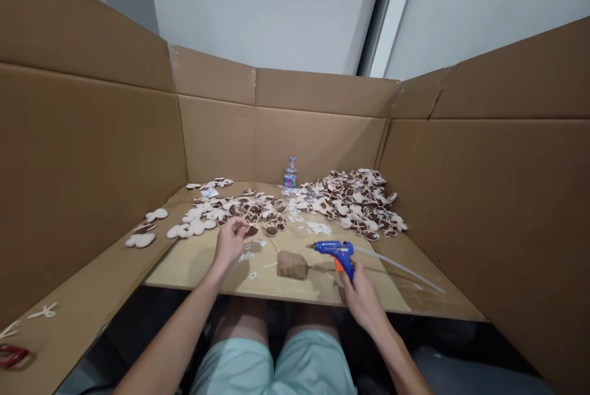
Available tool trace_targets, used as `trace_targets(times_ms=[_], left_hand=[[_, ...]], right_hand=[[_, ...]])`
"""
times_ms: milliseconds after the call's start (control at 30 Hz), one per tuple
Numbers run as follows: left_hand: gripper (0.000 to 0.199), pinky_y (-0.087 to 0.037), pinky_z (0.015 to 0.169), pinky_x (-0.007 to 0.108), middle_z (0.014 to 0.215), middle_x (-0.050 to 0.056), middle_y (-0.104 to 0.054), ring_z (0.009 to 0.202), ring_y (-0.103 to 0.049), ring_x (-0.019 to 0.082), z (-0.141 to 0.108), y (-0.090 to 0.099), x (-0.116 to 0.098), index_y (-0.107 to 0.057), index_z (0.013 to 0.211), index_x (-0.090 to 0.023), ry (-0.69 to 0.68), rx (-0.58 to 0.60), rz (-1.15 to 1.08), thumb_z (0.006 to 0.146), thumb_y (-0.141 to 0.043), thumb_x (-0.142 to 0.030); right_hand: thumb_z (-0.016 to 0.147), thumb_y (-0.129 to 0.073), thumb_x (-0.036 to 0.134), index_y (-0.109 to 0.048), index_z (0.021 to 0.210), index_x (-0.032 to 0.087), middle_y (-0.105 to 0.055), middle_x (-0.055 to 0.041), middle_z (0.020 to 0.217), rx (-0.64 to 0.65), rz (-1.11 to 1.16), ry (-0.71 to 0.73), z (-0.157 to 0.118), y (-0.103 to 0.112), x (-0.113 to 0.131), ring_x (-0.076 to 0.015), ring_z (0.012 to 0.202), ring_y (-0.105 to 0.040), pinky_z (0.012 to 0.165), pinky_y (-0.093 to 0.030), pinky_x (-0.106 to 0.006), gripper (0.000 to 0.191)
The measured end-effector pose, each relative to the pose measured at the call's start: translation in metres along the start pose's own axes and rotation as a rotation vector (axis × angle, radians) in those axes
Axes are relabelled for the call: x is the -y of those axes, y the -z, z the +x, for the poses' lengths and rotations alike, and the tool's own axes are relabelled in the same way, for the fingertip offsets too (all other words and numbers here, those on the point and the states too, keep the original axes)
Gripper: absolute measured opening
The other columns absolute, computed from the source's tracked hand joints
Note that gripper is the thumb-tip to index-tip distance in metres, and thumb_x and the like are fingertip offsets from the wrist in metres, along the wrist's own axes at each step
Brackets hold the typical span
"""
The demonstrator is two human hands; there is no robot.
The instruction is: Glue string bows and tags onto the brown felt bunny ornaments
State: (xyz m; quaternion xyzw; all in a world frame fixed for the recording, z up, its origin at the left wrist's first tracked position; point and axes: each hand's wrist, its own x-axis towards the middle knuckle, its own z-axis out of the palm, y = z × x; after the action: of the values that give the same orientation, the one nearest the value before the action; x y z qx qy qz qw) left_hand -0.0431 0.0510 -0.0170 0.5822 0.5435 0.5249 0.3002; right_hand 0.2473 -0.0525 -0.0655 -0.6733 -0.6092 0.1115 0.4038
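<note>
My right hand (360, 293) is wrapped round the handle of a blue hot glue gun (332, 249) with an orange trigger. Its nozzle points left, and a long translucent glue stick (405, 267) sticks out of its back. At the left, my left hand (232, 240) has its fingers closed at the edge of a small brown piece with a pale rim (251, 231), held just above the board. Between the hands lies a brown lump or wrapped block (292, 265), its exact kind unclear. Small white label-like bits (246, 255) are scattered near my left hand.
Brown-and-white pieces form a big pile (359, 201) at the back right; more pale ones (196, 223) lie at the left. A water bottle (290, 174) stands by the back cardboard wall (318, 137). A red-handled item (13, 355) rests at the near left.
</note>
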Motion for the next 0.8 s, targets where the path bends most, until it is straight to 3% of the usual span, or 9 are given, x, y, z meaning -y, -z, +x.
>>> trace_targets(times_ms=[167,267,500,800], left_hand=[[0.030,-0.057,0.080,0.036,0.098,0.011,-0.073,0.092,-0.070,0.025,-0.069,-0.006,-0.017,-0.070,0.093,-0.013,0.026,0.095,-0.252,0.080,-0.061,-0.040],[0.030,-0.055,0.083,0.033,0.101,0.009,-0.074,0.094,-0.069,0.023,-0.094,-0.005,-0.031,-0.072,0.094,-0.015,0.090,0.146,-0.397,0.075,-0.072,-0.037],[0.020,-0.056,0.079,0.029,0.088,0.006,-0.076,0.085,-0.070,0.020,-0.111,0.001,-0.052,-0.076,0.086,-0.017,0.039,0.153,-0.366,0.071,-0.077,-0.030],[0.020,-0.058,0.079,0.028,0.090,0.005,-0.077,0.084,-0.072,0.019,-0.121,0.004,-0.054,-0.076,0.088,-0.018,0.063,0.152,-0.424,0.071,-0.078,-0.027]], right_hand=[[0.088,-0.047,0.044,-0.055,0.121,0.013,-0.072,-0.0098,0.096,-0.002,0.133,0.083,-0.016,0.010,0.029,-0.0245,0.084,-0.067,0.075,-0.051,-0.032,0.046],[0.088,-0.051,0.047,-0.057,0.118,0.013,-0.072,-0.0083,0.088,0.009,0.120,0.097,-0.029,0.016,0.046,-0.0225,0.076,-0.066,0.072,-0.051,-0.030,0.046],[0.089,-0.053,0.046,-0.056,0.120,0.012,-0.071,-0.0119,0.098,-0.017,0.098,0.167,-0.044,0.019,0.059,-0.0229,0.080,-0.066,0.073,-0.052,-0.030,0.046],[0.090,-0.052,0.042,-0.057,0.121,0.012,-0.071,-0.0140,0.101,-0.058,0.089,0.222,-0.045,0.018,0.056,-0.0247,0.084,-0.067,0.077,-0.054,-0.032,0.043]])
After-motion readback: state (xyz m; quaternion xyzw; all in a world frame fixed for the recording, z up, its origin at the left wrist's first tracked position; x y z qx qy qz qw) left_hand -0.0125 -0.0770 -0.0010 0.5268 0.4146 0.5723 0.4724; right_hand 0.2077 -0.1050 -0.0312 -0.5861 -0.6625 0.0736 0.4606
